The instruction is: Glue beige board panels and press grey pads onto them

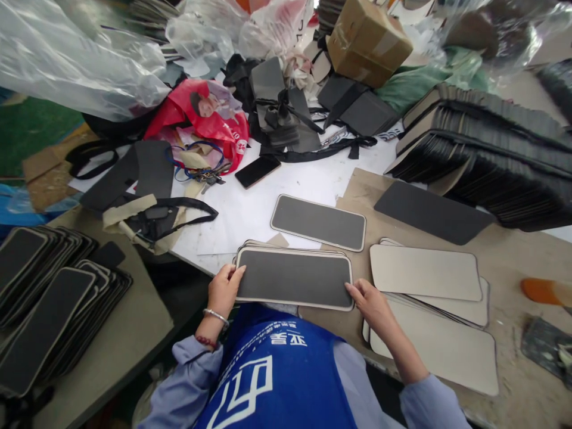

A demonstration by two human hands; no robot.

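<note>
Close in front of me lies a dark grey, round-cornered rectangular panel [292,279] with a pale border, on top of a few similar ones whose edges show behind it. My left hand [224,285] pinches its left end, thumb on top and fingers underneath. At its right end my right hand [369,298] grips the edge with the thumb on the face; the other fingers are partly hidden. Just beyond lies a single bordered grey panel [318,221]. Beside my right hand are pale beige panels [424,271] in overlapping piles.
A long row of black-and-beige panels [487,149] stands at the right behind a loose black panel [433,211]. Stacked bordered panels [49,322] fill a side table at left. A phone [258,171], a red bag [205,119], a strapped pouch [156,217] and a cardboard box [370,42] lie further back.
</note>
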